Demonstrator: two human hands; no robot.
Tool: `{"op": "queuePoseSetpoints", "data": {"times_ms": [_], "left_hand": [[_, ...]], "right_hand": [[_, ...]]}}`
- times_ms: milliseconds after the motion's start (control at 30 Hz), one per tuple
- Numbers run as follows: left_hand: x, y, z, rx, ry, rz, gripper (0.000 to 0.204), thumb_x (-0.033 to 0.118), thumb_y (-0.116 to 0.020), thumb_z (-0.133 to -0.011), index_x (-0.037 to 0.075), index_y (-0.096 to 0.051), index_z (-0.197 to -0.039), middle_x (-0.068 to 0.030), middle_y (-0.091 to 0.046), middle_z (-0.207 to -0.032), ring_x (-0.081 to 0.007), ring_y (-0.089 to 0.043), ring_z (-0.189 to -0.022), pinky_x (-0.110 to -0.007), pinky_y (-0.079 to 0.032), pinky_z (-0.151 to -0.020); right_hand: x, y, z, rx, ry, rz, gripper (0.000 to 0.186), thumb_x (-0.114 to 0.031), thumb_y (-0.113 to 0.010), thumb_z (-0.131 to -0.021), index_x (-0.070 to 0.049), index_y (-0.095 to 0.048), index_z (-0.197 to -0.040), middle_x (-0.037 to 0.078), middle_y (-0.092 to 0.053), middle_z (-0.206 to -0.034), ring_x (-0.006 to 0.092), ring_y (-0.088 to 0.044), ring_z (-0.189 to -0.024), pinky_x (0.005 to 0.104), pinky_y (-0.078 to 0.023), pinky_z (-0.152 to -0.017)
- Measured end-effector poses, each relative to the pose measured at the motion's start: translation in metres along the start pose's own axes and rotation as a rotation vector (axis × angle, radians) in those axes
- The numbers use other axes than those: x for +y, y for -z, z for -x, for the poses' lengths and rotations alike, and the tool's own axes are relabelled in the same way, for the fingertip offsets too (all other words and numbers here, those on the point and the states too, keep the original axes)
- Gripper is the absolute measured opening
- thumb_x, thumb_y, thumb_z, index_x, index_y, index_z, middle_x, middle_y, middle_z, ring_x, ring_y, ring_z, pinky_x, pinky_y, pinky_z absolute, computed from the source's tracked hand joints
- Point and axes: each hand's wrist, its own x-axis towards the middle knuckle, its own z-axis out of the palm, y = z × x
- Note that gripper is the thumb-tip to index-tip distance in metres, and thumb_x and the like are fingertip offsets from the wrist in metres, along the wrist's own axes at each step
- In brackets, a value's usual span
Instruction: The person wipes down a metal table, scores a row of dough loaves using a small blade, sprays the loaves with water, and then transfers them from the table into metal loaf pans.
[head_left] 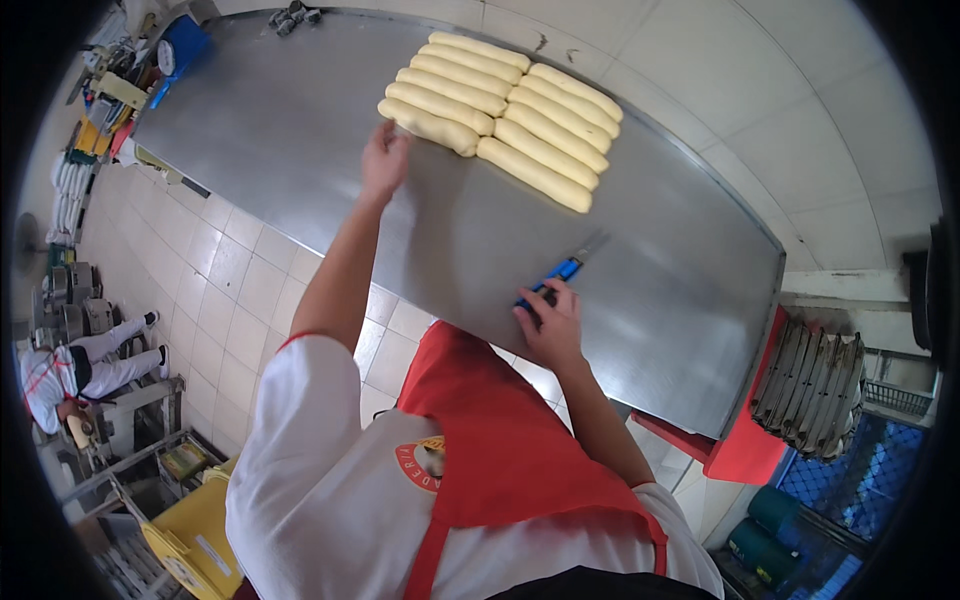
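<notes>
Two adjoining columns of pale dough logs [540,175] lie on the steel tabletop [270,120] toward the far edge. My left hand [385,160] is at the near left end of the closest left-column log, fingers curled together; whether they grip it or something small is unclear. My right hand [548,320] is closed round a blue-handled tool [562,272] with a thin blade, low over the table's near edge, right of centre and below the logs.
Small metal pieces [290,18] and a blue item [180,40] sit at the table's far left. Stacked metal pans [808,385] stand beyond the right end. A co-worker [95,370] is at the lower left, near a yellow bin [190,530].
</notes>
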Motion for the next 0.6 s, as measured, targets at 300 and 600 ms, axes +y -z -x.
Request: {"op": "queuePoseSetpoints", "data": {"times_ms": [300,600], "left_hand": [[-0.031,0.038,-0.128,-0.211,0.335,-0.17,0.08,0.043,-0.081,-0.091,-0.006,-0.055,-0.148,-0.0176,-0.074,-0.118,-0.0271,-0.071,-0.107,-0.039,-0.056,-0.093],[0.017,0.054,-0.142,-0.285,0.001,-0.324,0.066,0.041,-0.09,-0.085,-0.001,-0.061,-0.128,-0.0189,-0.071,-0.115,-0.0323,-0.069,-0.105,-0.043,-0.056,-0.094]], "right_hand": [[0.053,0.008,-0.016,0.164,-0.595,0.067,0.045,-0.018,-0.081,-0.088,-0.006,-0.065,-0.129,0.022,-0.055,-0.132,0.0421,-0.057,-0.12,0.0497,-0.052,-0.098],[0.078,0.005,-0.07,0.132,-1.005,-0.019,0.068,-0.025,-0.082,-0.085,0.005,-0.051,-0.138,0.025,-0.065,-0.116,0.0421,-0.065,-0.107,0.0508,-0.052,-0.098]]}}
